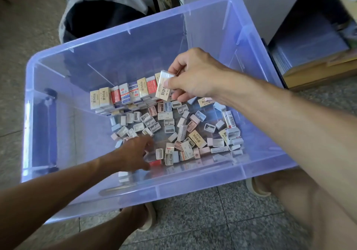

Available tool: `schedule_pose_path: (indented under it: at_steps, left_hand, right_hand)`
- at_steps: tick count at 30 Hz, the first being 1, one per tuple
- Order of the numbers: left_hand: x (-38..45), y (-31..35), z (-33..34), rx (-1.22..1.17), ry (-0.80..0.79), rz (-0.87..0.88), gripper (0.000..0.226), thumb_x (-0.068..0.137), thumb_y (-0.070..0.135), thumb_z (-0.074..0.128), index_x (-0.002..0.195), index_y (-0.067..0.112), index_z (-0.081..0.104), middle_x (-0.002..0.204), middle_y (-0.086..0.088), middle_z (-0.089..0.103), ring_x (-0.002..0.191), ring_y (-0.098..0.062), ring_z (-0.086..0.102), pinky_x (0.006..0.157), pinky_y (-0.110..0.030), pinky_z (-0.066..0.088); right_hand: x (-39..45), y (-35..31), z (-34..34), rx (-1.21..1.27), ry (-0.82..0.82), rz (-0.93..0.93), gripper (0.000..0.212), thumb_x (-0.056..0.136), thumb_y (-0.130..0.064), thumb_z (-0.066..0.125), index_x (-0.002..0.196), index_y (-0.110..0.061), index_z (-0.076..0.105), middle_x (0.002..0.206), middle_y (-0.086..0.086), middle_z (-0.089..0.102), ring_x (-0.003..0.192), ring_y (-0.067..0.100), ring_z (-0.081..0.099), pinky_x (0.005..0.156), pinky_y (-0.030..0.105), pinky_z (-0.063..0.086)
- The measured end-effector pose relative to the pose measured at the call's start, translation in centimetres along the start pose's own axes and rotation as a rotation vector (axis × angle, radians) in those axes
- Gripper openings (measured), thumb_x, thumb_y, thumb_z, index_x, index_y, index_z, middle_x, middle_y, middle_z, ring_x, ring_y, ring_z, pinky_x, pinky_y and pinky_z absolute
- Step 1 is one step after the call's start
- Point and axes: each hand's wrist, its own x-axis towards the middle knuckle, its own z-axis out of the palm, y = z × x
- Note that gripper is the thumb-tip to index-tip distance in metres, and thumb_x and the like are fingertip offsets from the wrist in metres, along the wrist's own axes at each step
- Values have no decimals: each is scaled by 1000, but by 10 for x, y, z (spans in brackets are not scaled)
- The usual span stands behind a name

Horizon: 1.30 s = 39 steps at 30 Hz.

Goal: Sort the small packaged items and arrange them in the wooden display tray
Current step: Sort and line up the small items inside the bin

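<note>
A clear bluish plastic bin [58,99] on the floor holds several small packaged erasers and pencil sharpeners. A row of boxed erasers [123,95] stands upright along the bin's far side. Loose sharpeners and erasers [173,132] lie scattered over the bin's bottom. My right hand [195,76] pinches a cream boxed eraser [164,84] at the right end of the row. My left hand [135,153] reaches down among the loose items at the lower left of the pile; its fingers are blurred. No wooden tray is in view.
A black bin with a grey liner [100,18] stands behind the plastic bin. A shelf with stacked blue sheets [313,51] is at the right. My legs and light sandals [148,219] are on the speckled tile floor.
</note>
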Motion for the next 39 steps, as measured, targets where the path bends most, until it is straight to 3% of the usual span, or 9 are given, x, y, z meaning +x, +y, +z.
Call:
schedule_pose_path:
  at_steps: [2, 5, 9, 13, 20, 23, 28, 33, 39]
  left_hand:
    - [1, 6, 6, 65, -21, 89, 55, 78, 16, 79, 125, 22, 51, 113, 6, 63, 91, -9, 57, 67, -11, 38]
    - [6, 17, 3, 145, 9, 214, 48, 87, 24, 72, 130, 22, 49, 110, 5, 69, 87, -10, 60, 70, -19, 41]
    - [12, 11, 1, 81, 36, 167, 45, 91, 10, 65, 133, 22, 52, 99, 6, 67, 91, -15, 64, 79, -28, 50]
    - [16, 2, -6, -32, 0, 216, 42, 89, 5, 65, 124, 28, 54, 86, 15, 62, 76, 2, 58, 69, -17, 45]
    - [29, 18, -3, -95, 66, 181, 26, 91, 10, 64, 117, 13, 63, 100, 4, 62, 90, -15, 60, 67, -8, 41]
    - [31, 29, 1, 4, 57, 220, 32, 86, 20, 74, 115, 11, 63, 104, 2, 61, 78, -6, 54, 60, -9, 37]
    - [34, 30, 3, 16, 8, 223, 40, 80, 12, 77, 116, 12, 60, 108, 1, 64, 69, 5, 49, 56, -6, 38]
    - [32, 30, 2, -43, -46, 235, 20, 80, 14, 77, 97, 19, 66, 83, 15, 57, 69, 1, 51, 58, -9, 37]
    - [34, 32, -12, -214, 115, 290, 31, 84, 16, 74, 105, 17, 52, 95, -2, 63, 86, -18, 64, 72, -29, 56]
  right_hand:
    - [0, -1, 0, 8, 7, -1, 11, 89, -13, 74, 90, -13, 63, 76, 10, 75, 72, 19, 76, 72, 37, 64]
    - [1, -1, 0, -7, 17, -3, 11, 89, -14, 74, 89, -15, 63, 77, 9, 75, 71, 17, 76, 72, 37, 64]
    - [0, 0, -2, -25, 24, -3, 11, 90, -15, 73, 89, -15, 62, 79, 9, 76, 72, 17, 76, 72, 37, 64]
    - [0, 1, -2, -48, 23, -8, 10, 90, -15, 73, 89, -15, 63, 80, 10, 75, 73, 18, 76, 73, 38, 64]
    - [2, 4, -4, -78, 31, -5, 9, 90, -17, 73, 90, -16, 63, 80, 8, 76, 74, 20, 76, 77, 41, 63]
    - [1, 4, -3, -76, 26, -9, 9, 91, -16, 72, 89, -16, 63, 83, 9, 76, 74, 18, 76, 74, 38, 64]
    - [1, 4, -3, -94, 28, -8, 9, 91, -17, 72, 89, -17, 63, 81, 8, 76, 74, 19, 76, 74, 38, 64]
    - [2, 4, -3, -95, 26, -8, 10, 91, -17, 72, 90, -16, 63, 81, 9, 76, 74, 19, 76, 70, 33, 64]
    - [2, 5, -4, -89, 42, -8, 9, 90, -16, 73, 91, -14, 64, 81, 9, 75, 72, 16, 75, 66, 31, 63]
